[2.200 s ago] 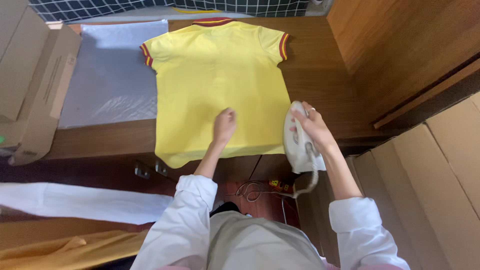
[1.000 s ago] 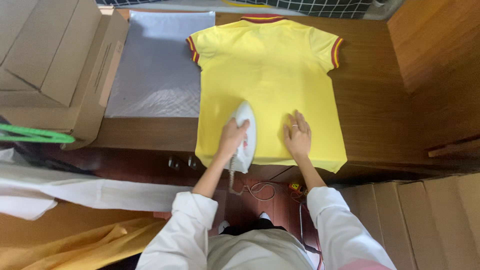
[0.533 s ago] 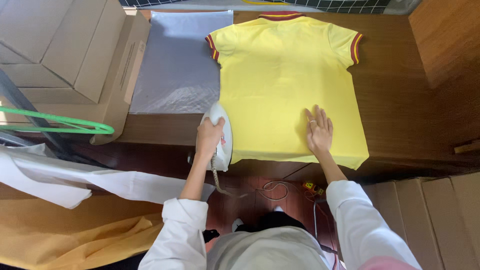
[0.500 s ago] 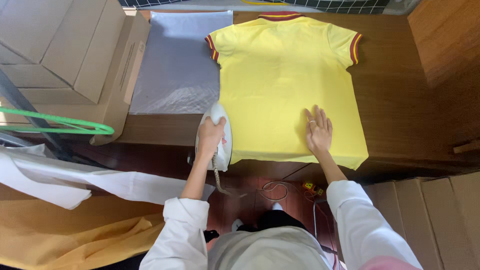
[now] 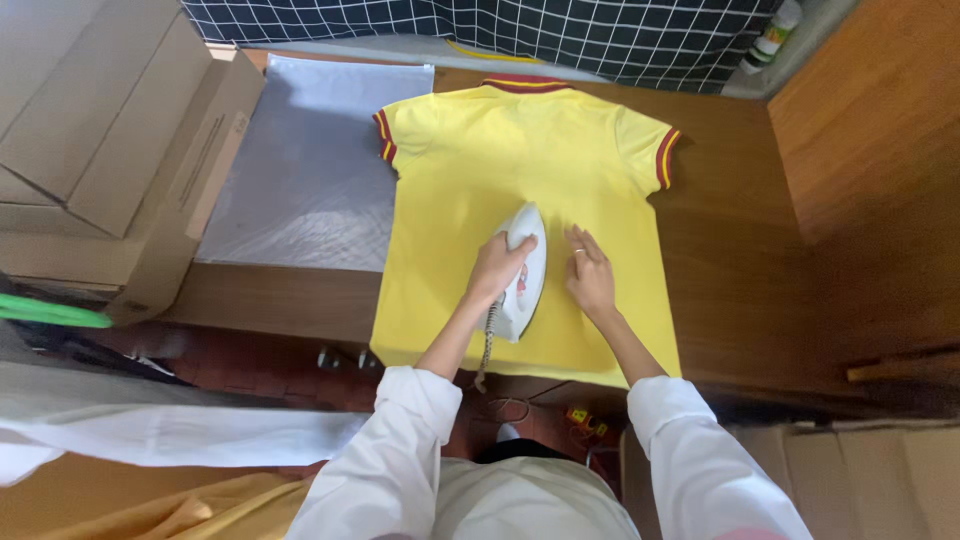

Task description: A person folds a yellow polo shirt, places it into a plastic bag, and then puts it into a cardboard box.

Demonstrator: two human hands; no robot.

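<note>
A yellow short-sleeved shirt (image 5: 520, 170) with red-trimmed collar and sleeves lies flat on the wooden table (image 5: 730, 250), collar away from me. My left hand (image 5: 497, 266) grips the handle of a white clothes iron (image 5: 526, 272) that rests on the shirt's lower middle, tip pointing away. My right hand (image 5: 590, 276) lies flat on the fabric just right of the iron, fingers spread. The iron's coiled cord (image 5: 486, 348) hangs off the table's near edge.
A clear plastic bag (image 5: 310, 170) lies left of the shirt. Cardboard boxes (image 5: 110, 150) stand at the left. A green hanger (image 5: 50, 312) and white cloth (image 5: 150, 435) are lower left. A checked cloth (image 5: 560, 30) covers the back; a wooden panel (image 5: 880, 130) rises at the right.
The iron has moved from the shirt's lower left edge to its middle, and my right hand has slid left close beside it. Earlier still, the iron passed from right hand to left.
</note>
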